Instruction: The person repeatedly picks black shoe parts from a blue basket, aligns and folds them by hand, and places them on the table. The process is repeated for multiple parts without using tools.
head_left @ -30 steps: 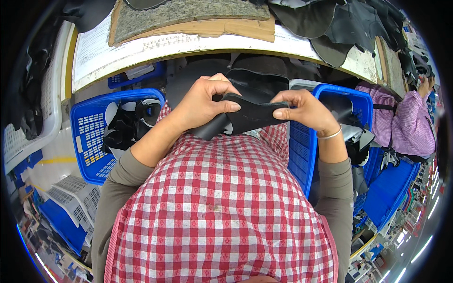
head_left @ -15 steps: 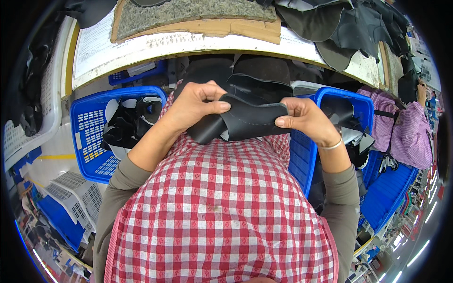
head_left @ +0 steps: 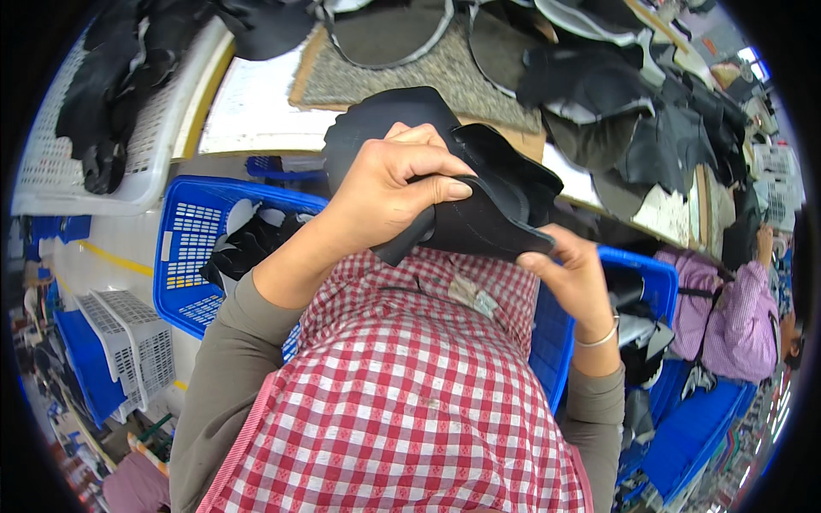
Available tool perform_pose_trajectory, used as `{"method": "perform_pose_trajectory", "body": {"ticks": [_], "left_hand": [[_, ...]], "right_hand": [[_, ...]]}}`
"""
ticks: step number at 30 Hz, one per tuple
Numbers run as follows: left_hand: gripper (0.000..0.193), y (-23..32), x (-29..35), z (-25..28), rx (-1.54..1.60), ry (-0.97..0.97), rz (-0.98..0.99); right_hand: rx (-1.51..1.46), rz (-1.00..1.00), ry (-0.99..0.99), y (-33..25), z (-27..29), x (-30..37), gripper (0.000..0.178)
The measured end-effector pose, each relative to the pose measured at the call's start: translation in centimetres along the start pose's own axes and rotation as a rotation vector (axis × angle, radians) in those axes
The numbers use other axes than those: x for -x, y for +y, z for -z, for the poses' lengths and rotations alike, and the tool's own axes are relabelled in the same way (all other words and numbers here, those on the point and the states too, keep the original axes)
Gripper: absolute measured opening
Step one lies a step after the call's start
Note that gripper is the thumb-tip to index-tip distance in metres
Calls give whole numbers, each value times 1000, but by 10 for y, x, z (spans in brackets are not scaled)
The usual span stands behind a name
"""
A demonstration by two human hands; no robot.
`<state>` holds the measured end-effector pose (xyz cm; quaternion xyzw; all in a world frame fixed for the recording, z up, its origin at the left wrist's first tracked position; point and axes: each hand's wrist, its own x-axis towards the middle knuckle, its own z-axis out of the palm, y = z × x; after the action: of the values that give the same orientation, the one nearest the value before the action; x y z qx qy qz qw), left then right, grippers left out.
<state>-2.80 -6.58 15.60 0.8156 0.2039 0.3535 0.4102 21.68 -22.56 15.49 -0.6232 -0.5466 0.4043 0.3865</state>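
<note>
A black leather shoe upper [head_left: 487,224] is stretched between my two hands above my checked apron. My left hand [head_left: 406,175] pinches its upper left edge between thumb and fingers. At the lower right corner, my right hand [head_left: 564,265] grips it with the thumb on top; a bracelet circles that wrist. A line of small stitch marks runs along the piece. Its larger, rounded part spreads up behind my left hand toward the table, and another fold stands up beyond it. My fingers hide part of both edges.
Ahead is a table edge with a grey felt-topped board [head_left: 410,85] and heaps of black leather pieces [head_left: 590,81]. Blue baskets [head_left: 184,248] with dark pieces stand on both sides. A white crate [head_left: 51,179] sits at far left. A person in pink [head_left: 740,316] is at right.
My hands have tilted the shoe upper, its right end now lower, and its large part has swung up toward the table. The view has shifted, showing more of the tabletop.
</note>
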Motion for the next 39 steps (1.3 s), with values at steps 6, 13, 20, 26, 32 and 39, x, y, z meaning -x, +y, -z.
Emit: {"method": "perform_pose_trajectory", "body": {"ticks": [6,13,20,26,32,39], "left_hand": [[26,52,-11,76,-598,294,-250],[101,-24,1,59,-584,263,227],[91,-109,18,56,-628,424,158],[85,-109,8,57,-661,437,119],[88,-113,15,59,-649,415,113],[89,-43,12,57,-461,246,284]], "right_hand": [[199,372,253,-24,-43,-49,21],[-456,-24,-140,-28,-124,-167,21],[-459,158,-208,13,-132,-184,37],[-697,48,-114,-3,-128,-198,36],[-658,32,-79,-3,-140,-202,26],[243,199,76,-71,-102,-206,22]]}}
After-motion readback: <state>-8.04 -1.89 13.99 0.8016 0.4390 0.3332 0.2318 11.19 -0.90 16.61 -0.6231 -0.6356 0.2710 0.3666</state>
